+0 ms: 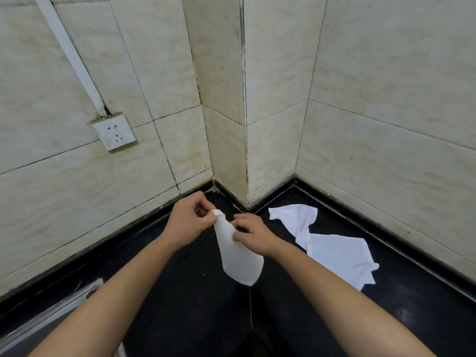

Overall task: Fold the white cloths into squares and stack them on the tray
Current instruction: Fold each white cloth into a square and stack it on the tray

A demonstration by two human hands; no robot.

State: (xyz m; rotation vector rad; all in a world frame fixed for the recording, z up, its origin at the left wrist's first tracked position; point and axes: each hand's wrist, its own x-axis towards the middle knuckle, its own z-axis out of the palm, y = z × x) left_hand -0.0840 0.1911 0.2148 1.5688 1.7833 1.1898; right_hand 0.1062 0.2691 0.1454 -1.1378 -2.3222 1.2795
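Two hands lift one white cloth clear of a black countertop [180,292] in a tiled corner. The left hand [188,220] pinches the top corner of the hanging cloth [239,261] between thumb and curled forefinger. The right hand [253,234] pinches the adjoining edge just below and beside it, its other fingers bent. The cloth droops from these two close grips as a narrow, rounded tongue, and its lower end does not touch the counter.

Step in hand, as judged: finding the corners so the cloth can be opened out. To do it well, the right pinch would run along the hem to the next corner, the hands would draw apart until the top edge is taut, and the cloth would be laid flat before corner is brought to corner.

Materials: the cloth is thin, limp and matte with a fine woven or terry grain. It will likely slump and crease unless kept under light tension. The loose cloths [337,251] lie rumpled and overlapping on the counter to the right, near the wall, and none is folded. The countertop is smooth and glossy. The wall tiles [386,86] are cream, veined and stained at the grout. A stainless-steel rim [59,307] shows at lower left; whether it is a tray or a sink cannot be told.
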